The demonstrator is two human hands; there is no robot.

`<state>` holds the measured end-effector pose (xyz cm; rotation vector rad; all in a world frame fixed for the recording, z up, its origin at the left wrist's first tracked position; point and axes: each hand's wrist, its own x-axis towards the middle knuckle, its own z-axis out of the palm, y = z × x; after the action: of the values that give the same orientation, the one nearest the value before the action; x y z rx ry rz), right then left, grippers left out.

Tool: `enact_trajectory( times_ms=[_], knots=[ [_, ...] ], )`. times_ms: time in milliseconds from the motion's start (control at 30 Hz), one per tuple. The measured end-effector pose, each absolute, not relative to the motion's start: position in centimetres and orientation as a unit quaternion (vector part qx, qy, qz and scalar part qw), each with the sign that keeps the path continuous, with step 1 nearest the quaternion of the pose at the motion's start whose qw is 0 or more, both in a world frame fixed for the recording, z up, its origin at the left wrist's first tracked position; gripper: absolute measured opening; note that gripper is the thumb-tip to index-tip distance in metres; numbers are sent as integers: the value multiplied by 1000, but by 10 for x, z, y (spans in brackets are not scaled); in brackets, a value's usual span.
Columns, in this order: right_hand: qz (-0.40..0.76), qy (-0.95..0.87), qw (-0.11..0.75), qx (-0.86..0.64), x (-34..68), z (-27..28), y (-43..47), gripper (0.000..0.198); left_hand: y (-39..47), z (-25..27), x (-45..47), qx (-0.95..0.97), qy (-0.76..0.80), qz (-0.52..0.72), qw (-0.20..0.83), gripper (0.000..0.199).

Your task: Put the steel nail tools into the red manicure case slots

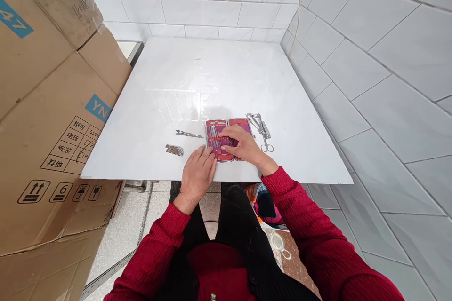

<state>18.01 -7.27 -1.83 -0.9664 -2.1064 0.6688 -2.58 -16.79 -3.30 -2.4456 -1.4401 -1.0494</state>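
An opened manicure case (pixel 218 155) lies on the white table, red and purple inside, with several slim metal tools (pixel 213 132) upright under a red band in its left half. My left hand (pixel 199 169) rests flat by the case's lower left corner, fingertips touching its edge. Over the middle of the case is my right hand (pixel 243 145), its thumb and fingers apart and reaching onto the left half. It covers part of the right half. Left of the case lie thin metal tools (pixel 189 134) and nail clippers (pixel 174 150). On the right lie small scissors (pixel 267 146) and metal nippers (pixel 257 122).
A white table (pixel 219 70) reaches back to the tiled wall (pixel 212 11). Large cardboard boxes (pixel 45 103) stand close on the left, and another tiled wall (pixel 381 99) runs along the right. Below the table's right front is a colourful bag (pixel 270 207).
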Motion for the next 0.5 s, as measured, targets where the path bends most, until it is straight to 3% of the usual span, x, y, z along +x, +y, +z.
enact_trajectory(
  times_ms=[367,500],
  knots=[
    [240,-796,394,-390,174,-17,-75,19,-169,-31,-25,-808,-478,-338,72,19],
    [210,-830,349,-380,154,-2,-73,13,-169,-32,-25,-809,-482,-332,65,20]
  ],
)
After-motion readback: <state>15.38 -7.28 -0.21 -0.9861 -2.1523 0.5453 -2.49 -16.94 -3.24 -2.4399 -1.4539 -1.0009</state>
